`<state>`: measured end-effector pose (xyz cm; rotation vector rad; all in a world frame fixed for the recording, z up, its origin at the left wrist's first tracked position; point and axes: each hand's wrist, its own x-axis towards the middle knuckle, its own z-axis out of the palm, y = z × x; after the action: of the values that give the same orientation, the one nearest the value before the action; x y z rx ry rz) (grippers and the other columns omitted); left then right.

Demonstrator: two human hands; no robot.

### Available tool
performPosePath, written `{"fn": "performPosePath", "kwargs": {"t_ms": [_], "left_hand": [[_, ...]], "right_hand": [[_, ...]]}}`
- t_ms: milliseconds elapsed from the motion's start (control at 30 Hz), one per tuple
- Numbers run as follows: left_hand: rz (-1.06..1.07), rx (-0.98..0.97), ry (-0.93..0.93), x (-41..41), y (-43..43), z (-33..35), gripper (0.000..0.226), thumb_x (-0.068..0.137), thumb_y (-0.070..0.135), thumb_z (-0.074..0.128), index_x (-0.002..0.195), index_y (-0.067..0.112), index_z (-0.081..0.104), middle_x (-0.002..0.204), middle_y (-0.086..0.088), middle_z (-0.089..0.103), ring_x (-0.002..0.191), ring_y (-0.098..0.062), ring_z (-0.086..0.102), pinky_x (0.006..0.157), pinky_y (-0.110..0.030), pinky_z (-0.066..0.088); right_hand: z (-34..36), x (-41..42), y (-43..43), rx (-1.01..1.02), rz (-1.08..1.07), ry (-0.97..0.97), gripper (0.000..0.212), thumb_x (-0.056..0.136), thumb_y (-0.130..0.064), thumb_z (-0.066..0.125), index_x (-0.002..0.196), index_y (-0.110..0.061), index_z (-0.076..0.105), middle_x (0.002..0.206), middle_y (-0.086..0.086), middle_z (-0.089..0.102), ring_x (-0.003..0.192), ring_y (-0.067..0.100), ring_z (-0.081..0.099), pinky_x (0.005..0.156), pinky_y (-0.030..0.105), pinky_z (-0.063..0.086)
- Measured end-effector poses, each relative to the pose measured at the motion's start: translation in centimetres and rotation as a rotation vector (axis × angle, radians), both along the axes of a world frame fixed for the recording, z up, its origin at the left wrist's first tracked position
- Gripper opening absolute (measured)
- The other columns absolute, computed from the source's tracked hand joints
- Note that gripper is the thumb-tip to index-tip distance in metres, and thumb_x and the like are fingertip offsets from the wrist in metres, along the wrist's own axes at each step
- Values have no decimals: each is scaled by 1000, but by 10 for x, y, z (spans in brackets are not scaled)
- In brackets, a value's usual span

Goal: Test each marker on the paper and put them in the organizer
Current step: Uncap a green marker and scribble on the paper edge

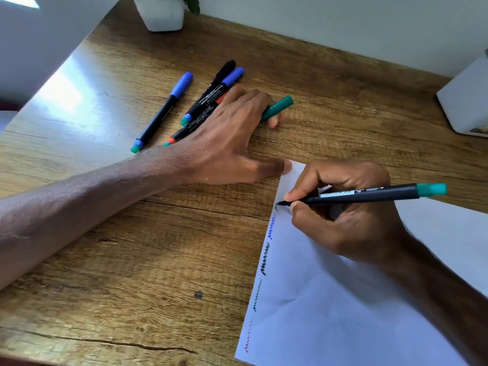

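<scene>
My right hand [351, 220] pinched marker [369, 194], tip at far corner of paper [343, 313] | barrel ran toward right edge of desk [132, 233] | my left hand [227, 136] gripped cap [280, 107], near tip.

Tabletop [132, 260]: we see brown wood grain.
Paper [343, 326]: white, with red, black and blue squiggles [265, 258].
Marker [369, 194]: we see a black barrel, teal end.
Cap [277, 109]: teal.
</scene>
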<state>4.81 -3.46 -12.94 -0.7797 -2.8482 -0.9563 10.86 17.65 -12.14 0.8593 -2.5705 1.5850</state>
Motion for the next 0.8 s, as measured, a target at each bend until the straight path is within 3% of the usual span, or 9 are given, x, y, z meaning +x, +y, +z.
{"fn": "performPosePath", "kwargs": {"t_ms": [200,433,633,800], "left_hand": [[2,12,2,0,0,1,54,75,65,70,101,24,46,122,8,60,120,-17,46,104,-31,38],[3,0,-10,-2,-1,-1,61,75,67,69,109,19,53,118,6,59,117,-18,47,100,-31,40],[1,-5,2,-1,-2,-1,59,75,68,69,104,20,50,121,4,60,119,-19,46,103,-37,41],[-4,-15,-1,-2,-1,0,56,75,67,69,102,23,48,121,5,60,118,-18,47,102,-31,39]], "right_hand": [[2,1,-1,-15,-8,-17,3,72,1,74,71,-2,72,59,2,65,45,25,54,42,34,40],[2,1,-1,-20,-19,-41,2,72,-1,74,71,-2,73,56,2,62,44,23,51,42,30,38],[2,0,-1,-14,-29,-45,4,73,0,74,71,-4,73,55,1,62,44,19,51,44,23,38],[2,0,-1,-13,-46,-52,5,72,0,74,71,-4,73,56,-2,63,44,13,51,45,21,39]]}}
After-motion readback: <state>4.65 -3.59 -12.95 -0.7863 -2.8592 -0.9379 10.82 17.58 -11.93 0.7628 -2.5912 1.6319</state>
